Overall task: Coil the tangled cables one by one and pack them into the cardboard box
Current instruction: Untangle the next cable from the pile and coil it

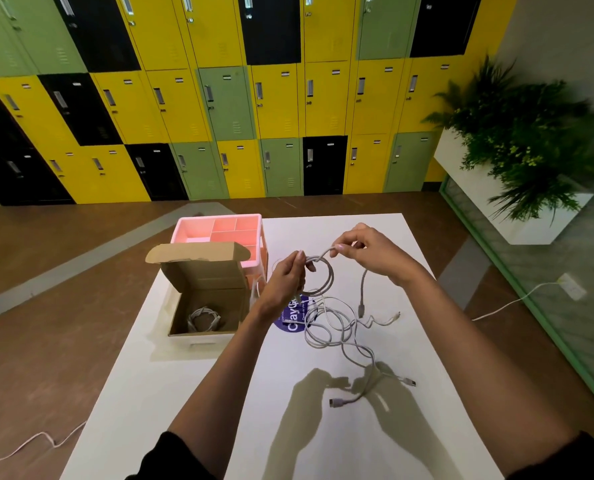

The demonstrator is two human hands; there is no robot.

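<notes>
On the near table: a white table (191,393) is filling the lower view, with the shadows of both arms falling across it.
Loose plugs: two grey plug ends (337,402) are lying nearest the person, joined to the tangle beyond.
Tangle: a heap of pale tangled cables (333,329) is sprawling across the middle of the table, partly covering a purple sticker (290,323).
Left hand: the left hand (283,282) is pinching a grey cable coil (323,277) between thumb and fingers, holding its loops upright above the table.
Right hand: the right hand (371,251) is gripping the same cable's free run with its fingertips just right of the coil, while the tail is hanging down with its plug dangling above the tangle.
Box: a cardboard box (205,271) is sitting at the left table edge with its lid standing open; one coiled white cable (203,318) is lying inside.
Tray: a pink divided tray (184,230) is sitting just behind the box.
Far side: lockers (170,105) are lining the wall; a planter (517,133) is standing at right.
</notes>
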